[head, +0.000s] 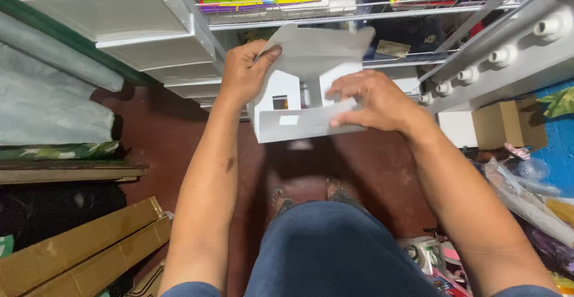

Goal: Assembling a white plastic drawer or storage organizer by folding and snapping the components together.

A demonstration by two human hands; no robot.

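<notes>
Left hand: the left hand [244, 74] has its grip closed on the upper left edge of a white cardboard box [302, 96], thumb pressed across the raised lid flap, fingers hidden behind the panel.
Right hand: the right hand [372, 101] is closed on the box's right side, fingers [344, 119] laid flat along the long front flap, pinching it against the body.
Box: held in the air between both hands, above the dark red floor [161, 135] and the person's knees, in front of the wire shelves [412, 7]. It is half-formed: lid flap tilted up and back, side panels upright, front flap bent across; small cut-out slots show in the panels.
Step in hand, as I judge it: folding and locking the flaps into shape.
Doing it well: it looks wise to keep the left grip firm as an anchor so the panels stay square, and to let the right fingers press along the crease rather than the middle of the flap, which could buckle thin card. The tab should line up with its slot before being pushed.
Risk: a skewed corner or a torn tab if forced.
Around: white plastic drawers [149, 37] at upper left, flat brown cartons [78, 252] at lower left, a small brown box [508, 123] at right.
</notes>
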